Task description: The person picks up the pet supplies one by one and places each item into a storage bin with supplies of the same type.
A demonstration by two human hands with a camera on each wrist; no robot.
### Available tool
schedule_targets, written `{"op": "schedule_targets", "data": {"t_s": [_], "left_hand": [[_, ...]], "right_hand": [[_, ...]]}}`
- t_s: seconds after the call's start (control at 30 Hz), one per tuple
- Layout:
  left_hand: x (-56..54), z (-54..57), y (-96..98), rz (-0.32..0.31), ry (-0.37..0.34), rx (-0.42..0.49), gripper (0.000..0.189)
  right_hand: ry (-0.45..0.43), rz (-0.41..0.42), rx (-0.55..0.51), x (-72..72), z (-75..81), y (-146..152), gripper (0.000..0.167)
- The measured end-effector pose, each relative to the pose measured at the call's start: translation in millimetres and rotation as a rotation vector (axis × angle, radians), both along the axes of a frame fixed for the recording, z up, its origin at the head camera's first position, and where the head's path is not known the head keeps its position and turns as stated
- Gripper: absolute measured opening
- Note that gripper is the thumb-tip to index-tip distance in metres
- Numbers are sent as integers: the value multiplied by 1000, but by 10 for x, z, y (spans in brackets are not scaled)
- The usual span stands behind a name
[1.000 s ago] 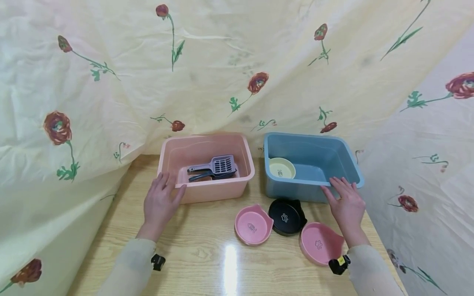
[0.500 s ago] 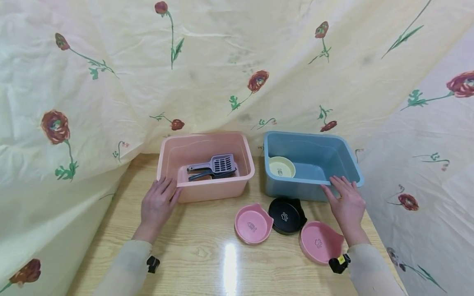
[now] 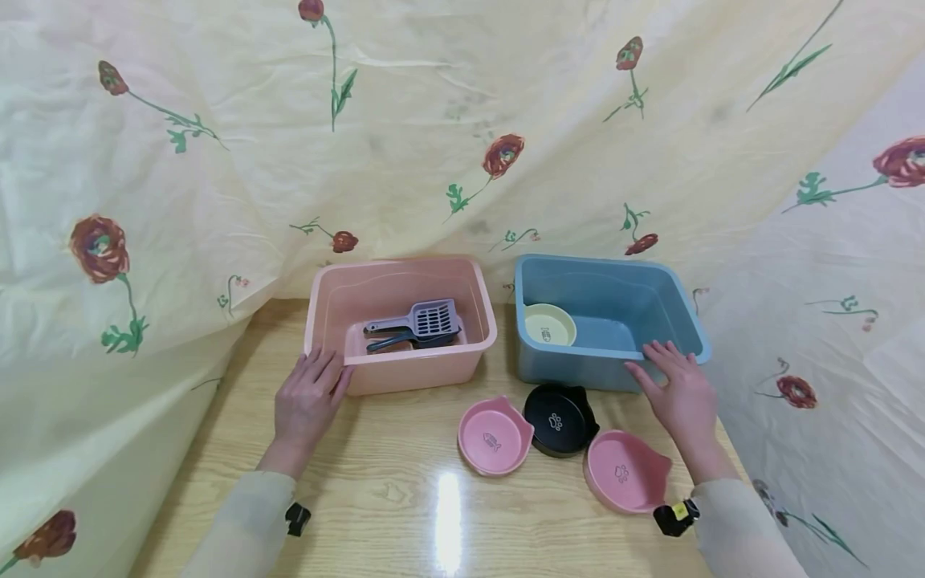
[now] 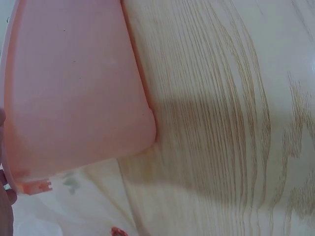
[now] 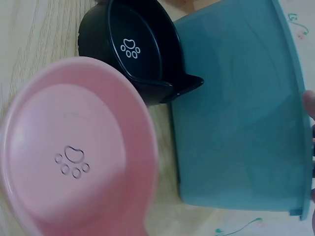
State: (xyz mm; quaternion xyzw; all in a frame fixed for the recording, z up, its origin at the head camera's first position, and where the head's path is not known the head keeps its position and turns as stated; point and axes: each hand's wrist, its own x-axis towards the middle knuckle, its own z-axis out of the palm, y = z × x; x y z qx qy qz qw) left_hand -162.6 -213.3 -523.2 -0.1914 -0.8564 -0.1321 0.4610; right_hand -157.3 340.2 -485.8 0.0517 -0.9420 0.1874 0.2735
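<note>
My left hand (image 3: 307,399) grips the front-left corner of a pink plastic tub (image 3: 419,373), its fingers over the rim. In the left wrist view, only fingertips (image 4: 6,196) show beside the pink wall. My right hand (image 3: 682,399) holds the front rim of a blue plastic tub (image 3: 578,368) near its right corner, thumb low on the front. A purple litter scoop (image 3: 433,319) lies over a dark blue scoop (image 3: 390,343) inside the pink tub. At the left of the blue tub sits a cream cat bowl (image 3: 551,325).
In front of the tubs stand a pink bowl with a fish print (image 3: 494,437), a black paw-print bowl (image 3: 556,421) and a pink paw-print bowl (image 3: 625,474) near my right wrist. A flowered cloth (image 3: 405,185) hangs behind the wooden table (image 3: 376,514).
My left hand has shifted slightly left and settled on the pink tub's corner. The right forearm has swung a little to the right, its fingers staying on the blue rim.
</note>
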Motion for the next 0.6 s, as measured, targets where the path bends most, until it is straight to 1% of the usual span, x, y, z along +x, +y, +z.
{"op": "schedule_targets", "data": {"t_s": [0.1, 0.17, 0.27, 0.33, 0.4, 0.5, 0.6], "left_hand": [[7, 14, -2, -4, 6, -17, 36], [9, 22, -6, -5, 6, -29, 33], [10, 32, -15, -5, 12, -46, 32], [8, 36, -24, -4, 20, -53, 35], [7, 37, -31, -3, 31, -55, 38], [1, 34, -36, -9, 45, -56, 40], [-1, 24, -32, -9, 57, -56, 40]], "right_hand": [[-33, 43, 3, 41, 129, -11, 55], [-58, 73, 7, 78, 259, -62, 55], [-150, 144, 14, 127, 473, -214, 53], [-247, 223, 0, 138, 605, -367, 50], [-357, 326, -33, 114, 670, -513, 49], [-537, 479, -86, 35, 690, -704, 49], [-692, 578, -91, -75, 649, -850, 51]]}}
